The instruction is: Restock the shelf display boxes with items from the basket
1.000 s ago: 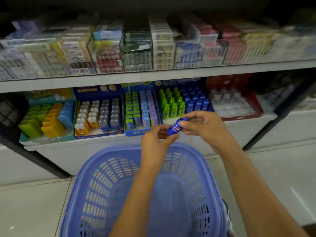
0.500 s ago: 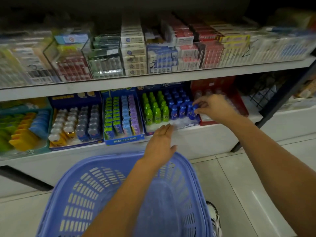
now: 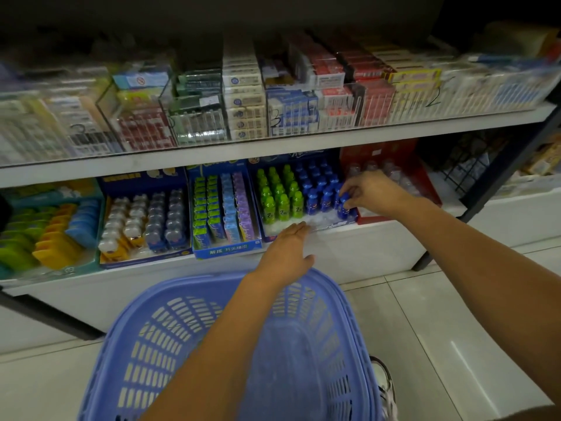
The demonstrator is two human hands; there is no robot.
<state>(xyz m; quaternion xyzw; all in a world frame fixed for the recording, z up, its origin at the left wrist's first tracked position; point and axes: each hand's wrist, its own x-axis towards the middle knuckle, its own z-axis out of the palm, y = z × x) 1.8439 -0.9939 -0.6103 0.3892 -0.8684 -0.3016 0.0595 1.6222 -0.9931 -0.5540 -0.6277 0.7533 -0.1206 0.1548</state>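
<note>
Lower shelf (image 3: 379, 238): a row of display boxes stood side by side along it. Floor below: blue basket (image 3: 170, 329), slotted walls. No stock was visible in the part of it that showed, and the left forearm hid the rest.

Target display box (image 3: 300, 155): blue card, green bottles (image 3: 282, 205) on its left half, blue ones on its right. The front row had bare tray showing. A red box (image 3: 379, 150) stood just beside it on the right.

Left hand (image 3: 288, 247): fingers straight and together, tips at the box's front lip. Could not tell if they pressed it.

Right hand (image 3: 372, 189): fingers curled round the cap of a blue bottle (image 3: 343, 206) and clamped on it. The bottle stood upright at the front right corner of the box, beside its blue neighbours.

Judged step: seating this bottle in the front row.

Risks:
- The bottles looked narrow and packed tight, so a sideways nudge on release could tip the neighbours like dominoes.
- The box sat at the shelf edge, so a push from above could slide it forward unless the left hand braced it.
- The wrist hung over the red box, so a careless pull-back could catch its contents.
</note>
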